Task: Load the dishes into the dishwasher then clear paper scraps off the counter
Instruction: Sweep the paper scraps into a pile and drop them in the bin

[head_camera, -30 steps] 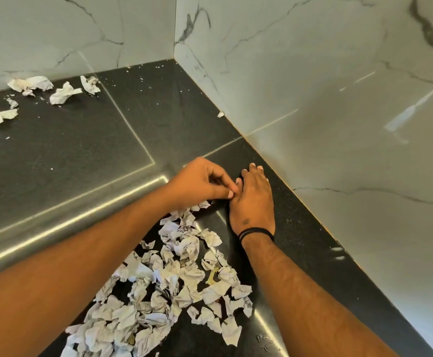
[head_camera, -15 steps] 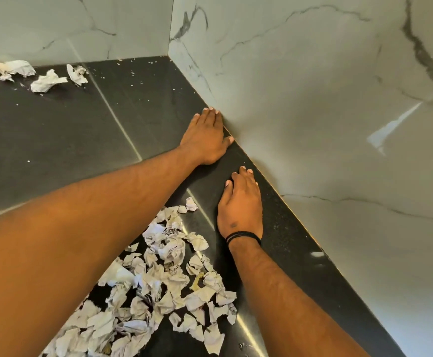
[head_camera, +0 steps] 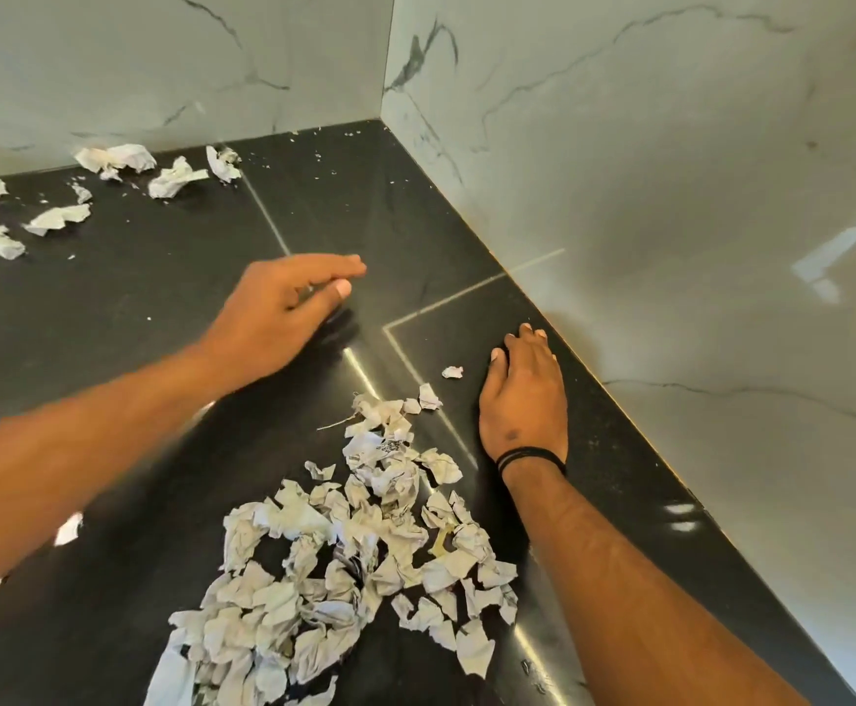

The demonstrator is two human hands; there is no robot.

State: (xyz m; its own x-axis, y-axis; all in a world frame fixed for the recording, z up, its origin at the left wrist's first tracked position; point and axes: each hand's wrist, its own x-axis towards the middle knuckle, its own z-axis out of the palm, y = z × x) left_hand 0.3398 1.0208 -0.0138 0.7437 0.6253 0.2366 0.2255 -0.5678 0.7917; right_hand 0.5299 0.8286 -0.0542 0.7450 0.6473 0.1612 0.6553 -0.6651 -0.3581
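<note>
A heap of crumpled white paper scraps point(head_camera: 344, 557) lies on the black stone counter point(head_camera: 161, 308) in front of me. One small scrap point(head_camera: 452, 372) sits apart, just left of my right hand point(head_camera: 522, 400). That hand lies flat on the counter near the wall, fingers straight, with a black band at the wrist. My left hand point(head_camera: 283, 308) hovers over the counter to the left, blurred, fingers extended and holding nothing. More scraps point(head_camera: 115, 158) are scattered along the back wall at the far left.
White marble walls meet at a corner point(head_camera: 388, 114) behind the counter and run along its right edge. Fine paper crumbs point(head_camera: 319, 155) dot the back corner. Pale seam lines point(head_camera: 273, 221) cross the dark stone.
My left hand has pulled back from the wall and swung left over the counter. A small scrap now lies beside my right hand, which stays flat in about the same place.
</note>
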